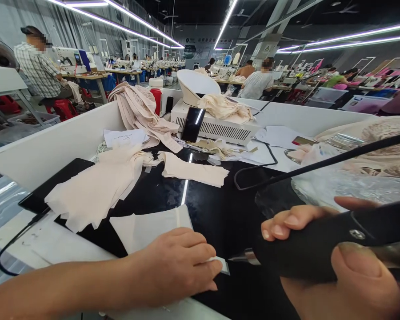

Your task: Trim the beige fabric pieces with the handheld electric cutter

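My right hand is wrapped round a black handheld tool at the lower right. The tool's metal tip points left, close to a small white strip on the glossy black work surface. Bent fingers of my left hand press together on that strip. Behind the left hand lies a pale fabric piece, partly covered by it. Farther left is a stack of pale pink fabric pieces, and another strip of the same fabric lies at the back of the black surface.
A phone leans on a white vented box. A black cable arcs across the right side, near clear plastic bags. White walls edge the bench; a person sits at the far left.
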A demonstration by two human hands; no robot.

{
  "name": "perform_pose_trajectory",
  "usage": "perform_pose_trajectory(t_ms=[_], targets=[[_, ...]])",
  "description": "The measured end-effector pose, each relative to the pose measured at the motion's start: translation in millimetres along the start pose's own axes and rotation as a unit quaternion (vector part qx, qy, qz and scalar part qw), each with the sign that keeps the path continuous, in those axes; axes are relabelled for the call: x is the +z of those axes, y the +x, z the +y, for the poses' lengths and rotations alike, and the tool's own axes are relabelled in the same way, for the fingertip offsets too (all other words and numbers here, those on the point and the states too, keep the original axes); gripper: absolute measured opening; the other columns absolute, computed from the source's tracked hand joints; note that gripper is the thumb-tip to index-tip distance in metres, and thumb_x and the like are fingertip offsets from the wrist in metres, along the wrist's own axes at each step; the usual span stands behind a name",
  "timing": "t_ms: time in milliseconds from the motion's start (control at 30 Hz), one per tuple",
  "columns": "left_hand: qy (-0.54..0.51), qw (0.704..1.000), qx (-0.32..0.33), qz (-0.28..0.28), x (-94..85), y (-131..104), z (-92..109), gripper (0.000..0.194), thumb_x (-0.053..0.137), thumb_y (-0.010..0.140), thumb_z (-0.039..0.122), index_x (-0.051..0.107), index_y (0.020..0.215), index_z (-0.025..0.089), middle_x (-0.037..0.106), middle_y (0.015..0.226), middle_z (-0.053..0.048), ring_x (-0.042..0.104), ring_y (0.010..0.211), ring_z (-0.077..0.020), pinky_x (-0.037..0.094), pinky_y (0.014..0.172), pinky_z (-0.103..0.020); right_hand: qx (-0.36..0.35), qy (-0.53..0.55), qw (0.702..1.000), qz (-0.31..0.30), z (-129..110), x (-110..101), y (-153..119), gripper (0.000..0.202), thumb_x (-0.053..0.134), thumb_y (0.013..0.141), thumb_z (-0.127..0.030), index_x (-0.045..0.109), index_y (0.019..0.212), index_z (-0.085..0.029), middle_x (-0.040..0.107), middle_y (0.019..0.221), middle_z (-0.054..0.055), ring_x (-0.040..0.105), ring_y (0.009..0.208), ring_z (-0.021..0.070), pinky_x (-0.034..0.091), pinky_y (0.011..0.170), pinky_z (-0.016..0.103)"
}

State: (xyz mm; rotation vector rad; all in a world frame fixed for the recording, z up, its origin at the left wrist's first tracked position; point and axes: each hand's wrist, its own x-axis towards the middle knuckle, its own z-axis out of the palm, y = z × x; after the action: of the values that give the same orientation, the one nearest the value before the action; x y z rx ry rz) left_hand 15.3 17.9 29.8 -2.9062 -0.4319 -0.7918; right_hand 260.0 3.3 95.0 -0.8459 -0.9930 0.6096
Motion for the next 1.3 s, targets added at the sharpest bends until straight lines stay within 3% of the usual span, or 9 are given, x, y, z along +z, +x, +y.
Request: perform_pose_trajectory(t_ms=[200, 367, 500, 767, 1033, 1200, 1300], targets=[[0.018, 1.000, 0.016, 0.008, 17.8, -5, 4, 0.043, 0.082, 0.132, 0.057, 0.081, 0.131, 0.014, 0.078, 0.115, -0.003, 0.075, 0.103, -0.0204, 0.064, 0.100, -0.035, 0.023, 0.006, 1.000, -0.015, -5, 7, -7, 0.051, 0.123, 0.079, -0.056, 0.091, 0.115, -0.039, 0.080, 0.075, -0.003, 0.077, 0.062, 0.0288, 0.073, 0.059, 0.046], [0.025, 1.000, 0.000, 0.009, 24.0, -8, 3, 0.045, 0.075, 0.134, 0.059, 0.083, 0.129, 0.014, 0.078, 0.116, -0.004, 0.074, 0.104, -0.0216, 0.064, 0.102, -0.035, 0.009, 0.019, 1.000, -0.007, -2, 9, -12, 0.049, 0.122, 0.080, -0.053, 0.092, 0.115, -0.039, 0.083, 0.076, -0.004, 0.077, 0.061, 0.0253, 0.072, 0.057, 0.040], [0.022, 1.000, -0.013, -0.004, 23.3, -11, 2, 0.044, 0.076, 0.134, 0.058, 0.083, 0.130, 0.016, 0.079, 0.117, -0.004, 0.076, 0.106, -0.0222, 0.064, 0.104, -0.035, 0.012, 0.005, 1.000, -0.016, -1, 6, -14, 0.047, 0.119, 0.084, -0.053, 0.089, 0.117, -0.038, 0.080, 0.077, -0.004, 0.077, 0.064, 0.0269, 0.072, 0.059, 0.043], [0.007, 1.000, -0.016, -0.001, 24.3, -14, -2, 0.041, 0.083, 0.130, 0.057, 0.082, 0.131, 0.016, 0.081, 0.117, -0.004, 0.076, 0.106, -0.0224, 0.065, 0.105, -0.036, -0.004, -0.009, 1.000, -0.014, 8, 21, -16, 0.060, 0.111, 0.085, -0.059, 0.079, 0.132, -0.038, 0.082, 0.101, 0.003, 0.086, 0.085, 0.0364, 0.075, 0.070, 0.056], [0.005, 1.000, -0.013, 0.015, 22.9, -15, -3, 0.037, 0.081, 0.133, 0.053, 0.081, 0.131, 0.016, 0.084, 0.117, -0.002, 0.077, 0.104, -0.0212, 0.065, 0.100, -0.036, -0.006, -0.003, 1.000, -0.016, 5, 11, -12, 0.050, 0.116, 0.087, -0.057, 0.086, 0.122, -0.037, 0.079, 0.084, -0.002, 0.077, 0.066, 0.0283, 0.071, 0.060, 0.047], [0.008, 1.000, -0.008, -0.004, 25.9, -18, -3, 0.037, 0.075, 0.136, 0.053, 0.081, 0.133, 0.016, 0.085, 0.121, -0.004, 0.077, 0.105, -0.0214, 0.066, 0.101, -0.036, -0.047, 0.046, 0.997, 0.027, 8, 19, -14, 0.048, 0.119, 0.086, -0.056, 0.092, 0.120, -0.037, 0.079, 0.079, -0.005, 0.072, 0.059, 0.0237, 0.067, 0.053, 0.039], [0.007, 1.000, -0.007, -0.017, 26.7, -20, -3, 0.036, 0.079, 0.134, 0.053, 0.082, 0.135, 0.017, 0.085, 0.122, -0.005, 0.077, 0.107, -0.0217, 0.066, 0.102, -0.035, -0.044, 0.052, 0.998, 0.007, 10, 24, -16, 0.044, 0.118, 0.089, -0.054, 0.093, 0.120, -0.037, 0.081, 0.079, -0.004, 0.073, 0.058, 0.0225, 0.067, 0.051, 0.035]])
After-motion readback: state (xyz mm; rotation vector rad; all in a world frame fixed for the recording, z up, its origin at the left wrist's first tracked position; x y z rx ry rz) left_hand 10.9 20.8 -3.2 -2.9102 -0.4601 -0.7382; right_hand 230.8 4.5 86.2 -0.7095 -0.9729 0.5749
